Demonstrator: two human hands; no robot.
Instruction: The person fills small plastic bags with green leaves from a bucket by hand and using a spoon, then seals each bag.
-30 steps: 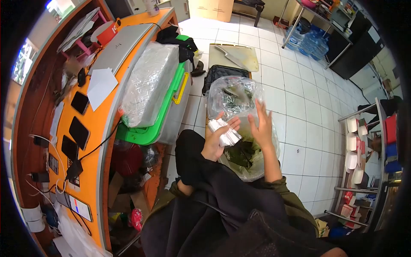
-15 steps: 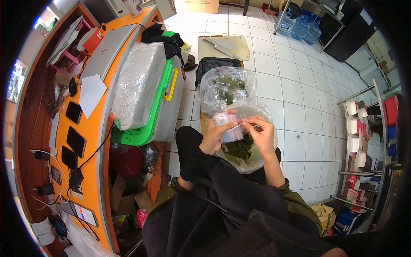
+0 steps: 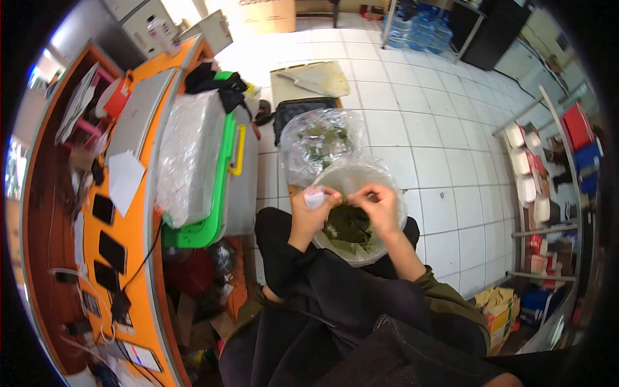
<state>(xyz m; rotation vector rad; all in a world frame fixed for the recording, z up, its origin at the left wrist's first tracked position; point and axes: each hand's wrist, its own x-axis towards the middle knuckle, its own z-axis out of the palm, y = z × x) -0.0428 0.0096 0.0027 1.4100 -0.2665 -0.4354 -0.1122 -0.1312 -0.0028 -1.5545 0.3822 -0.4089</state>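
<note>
My left hand (image 3: pixel 309 216) is closed around a bundle of small clear plastic bags (image 3: pixel 314 197), which shows whitish above the thumb. My right hand (image 3: pixel 379 208) is closed in a pinch a little to the right, on what looks like the edge of one thin clear bag. That film is blurred and hard to make out between the fingertips. Below both hands stands a round tub (image 3: pixel 387 242) lined with clear plastic, with dark green leaves (image 3: pixel 348 227) inside. Just beyond it, a clear plastic bag (image 3: pixel 296 155) holds more green leaves (image 3: pixel 325 142).
A knife (image 3: pixel 303 82) lies on a cutting board (image 3: pixel 329 72), beyond a black tray (image 3: pixel 284 116). An orange desk (image 3: pixel 138 232) with phones runs along the left, beside a green-rimmed plastic box (image 3: pixel 222 187). A metal rack (image 3: pixel 541 232) stands right.
My hands have moved slightly apart. The bundle in my left hand has turned from flat to tilted and bunched up. The whole view has shifted, with the head turned a little.
</note>
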